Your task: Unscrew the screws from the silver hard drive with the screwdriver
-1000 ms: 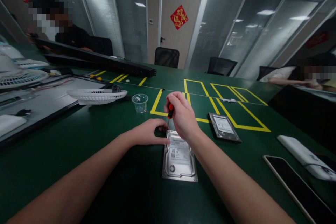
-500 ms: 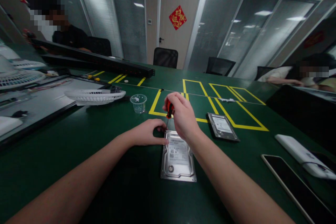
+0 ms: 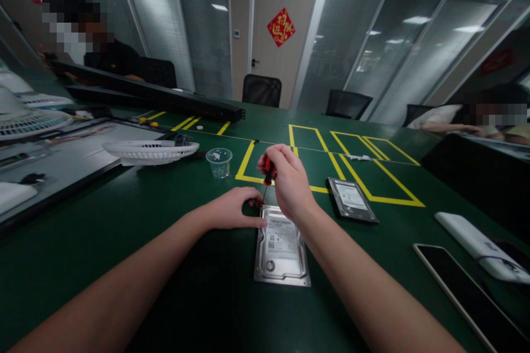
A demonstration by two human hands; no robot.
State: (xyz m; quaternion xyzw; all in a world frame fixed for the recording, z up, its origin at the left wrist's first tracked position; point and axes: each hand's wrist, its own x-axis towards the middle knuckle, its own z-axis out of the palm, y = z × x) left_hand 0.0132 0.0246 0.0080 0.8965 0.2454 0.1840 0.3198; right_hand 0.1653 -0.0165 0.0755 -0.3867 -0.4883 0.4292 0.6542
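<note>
Well short of the counter's [image 3: 141,193] far edge, the silver hard drive [image 3: 284,253] looks stiff, dense, slick; grip its sides. Right hand [image 3: 290,179] clamps the screwdriver [image 3: 269,172]; left hand's [image 3: 232,209] thumb and fingers are apart.

Shiny metal hard drive [image 3: 284,259] with paper-like label [image 3: 284,237]; smooth, clear plastic cup [image 3: 219,166]

Grips a red-and-black screwdriver [image 3: 268,174] in the right hand [image 3: 290,181], aimed down at the far left corner of a silver hard drive [image 3: 284,256]; touches that drive with the left hand [image 3: 232,208]; has a clear cup [image 3: 219,165] nearby.
</note>
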